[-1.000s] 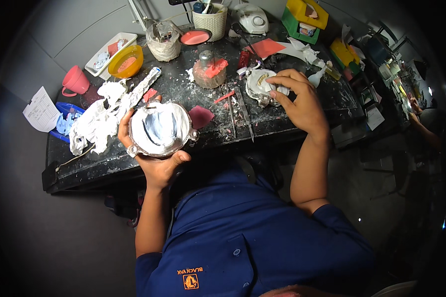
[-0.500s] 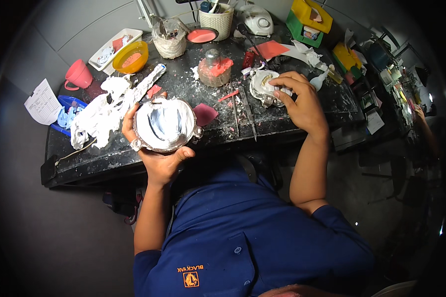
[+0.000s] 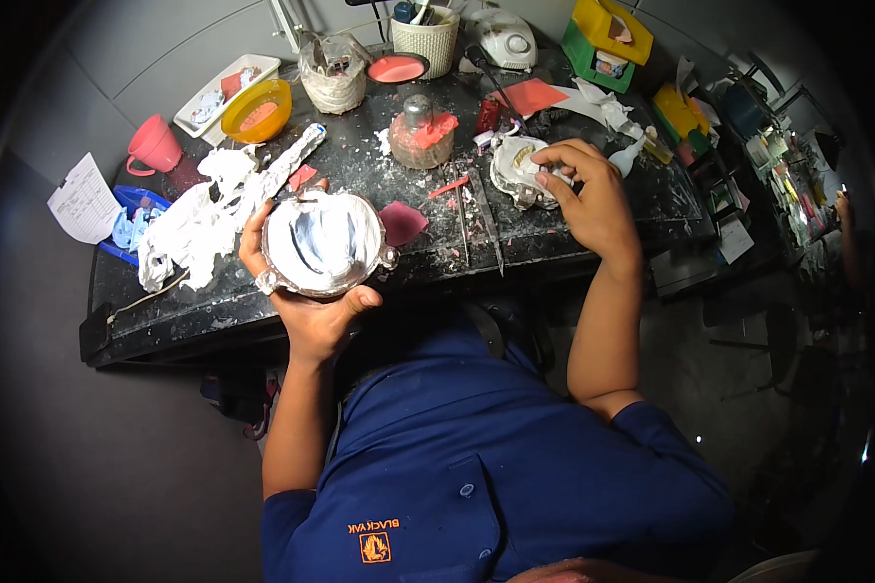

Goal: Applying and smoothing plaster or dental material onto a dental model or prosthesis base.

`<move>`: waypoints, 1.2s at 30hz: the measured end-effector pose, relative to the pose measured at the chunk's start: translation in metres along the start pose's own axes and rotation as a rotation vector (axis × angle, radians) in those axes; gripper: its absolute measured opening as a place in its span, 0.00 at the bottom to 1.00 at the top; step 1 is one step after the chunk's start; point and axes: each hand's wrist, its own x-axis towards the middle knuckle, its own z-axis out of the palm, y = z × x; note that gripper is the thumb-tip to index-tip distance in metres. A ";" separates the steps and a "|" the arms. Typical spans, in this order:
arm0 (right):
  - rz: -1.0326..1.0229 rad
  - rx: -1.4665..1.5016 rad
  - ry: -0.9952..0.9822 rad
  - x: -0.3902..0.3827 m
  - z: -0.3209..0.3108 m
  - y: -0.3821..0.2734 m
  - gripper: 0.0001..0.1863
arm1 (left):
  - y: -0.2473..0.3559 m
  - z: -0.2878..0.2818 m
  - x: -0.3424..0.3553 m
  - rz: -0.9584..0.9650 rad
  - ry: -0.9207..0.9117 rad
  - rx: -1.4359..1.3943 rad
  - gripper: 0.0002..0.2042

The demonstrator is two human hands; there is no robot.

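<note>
A round metal dental flask half (image 3: 323,243) filled with white plaster faces up in front of me. My left hand (image 3: 311,316) grips it from below, fingers round its left side and thumb near its lower right edge. A shiny, bluish-grey curved patch shows in the plaster. Over on the right, a second plaster-filled mould (image 3: 511,165) lies on the bench, with a yellowish curved area in it. My right hand (image 3: 585,189) is bent over this mould, thumb and forefinger tips close together at its surface. Whatever those fingertips hold, if anything, is too small to make out.
Crumpled white sheeting (image 3: 190,228) lies left of the flask. A glass spirit lamp (image 3: 420,136), a knife (image 3: 486,219) and pink wax sheets (image 3: 403,224) are on the black bench (image 3: 194,316). Behind stand a yellow bowl (image 3: 256,112), a pink mug (image 3: 155,146) and a white basket (image 3: 424,44).
My right hand has shifted very slightly at the mould. My left hand and the flask half stay nearly in place.
</note>
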 end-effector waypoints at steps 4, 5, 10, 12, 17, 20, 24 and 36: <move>-0.005 0.000 -0.004 -0.001 -0.001 -0.001 0.12 | -0.005 0.001 0.003 0.028 -0.022 -0.048 0.64; -0.002 -0.009 0.009 -0.001 -0.001 -0.002 0.11 | -0.006 0.001 0.003 0.036 -0.015 -0.053 0.64; -0.061 0.025 0.125 -0.001 -0.001 -0.018 0.08 | -0.005 -0.003 0.001 -0.031 -0.035 -0.104 0.63; -0.080 0.092 0.154 -0.003 0.002 -0.030 0.05 | -0.005 -0.003 0.001 -0.033 -0.038 -0.136 0.64; -0.196 0.234 0.122 -0.004 0.015 -0.066 0.04 | -0.007 -0.004 0.003 -0.014 -0.050 -0.182 0.64; -0.395 0.420 0.028 0.000 0.025 -0.090 0.07 | -0.005 -0.006 0.002 -0.036 -0.048 -0.205 0.64; -0.463 0.386 -0.033 0.003 0.035 -0.112 0.05 | -0.002 -0.008 0.001 -0.060 -0.077 -0.215 0.64; -0.113 0.411 0.412 0.008 -0.030 -0.039 0.04 | -0.007 -0.010 -0.002 -0.100 0.102 -0.270 0.60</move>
